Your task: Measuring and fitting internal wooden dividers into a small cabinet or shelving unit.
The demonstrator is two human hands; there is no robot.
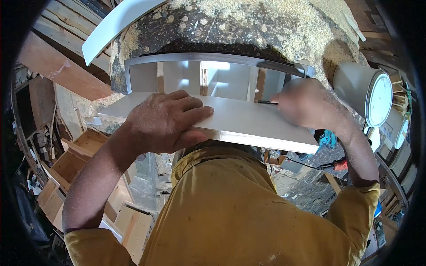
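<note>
Sawdusty bench, bucket at R; L hand, fingers apart, nr edge of board; R hand fingers clamped on thin tool, far edge.

Cluttered woodworking space with a grey, debris-strewn floor.
Upper centre, a dark, pale-spotted work surface bears yellowish sawdust, shadowed toward the right; upper left, long pale wooden planks lie side by side; lower left, open brown wooden boxes.
</note>
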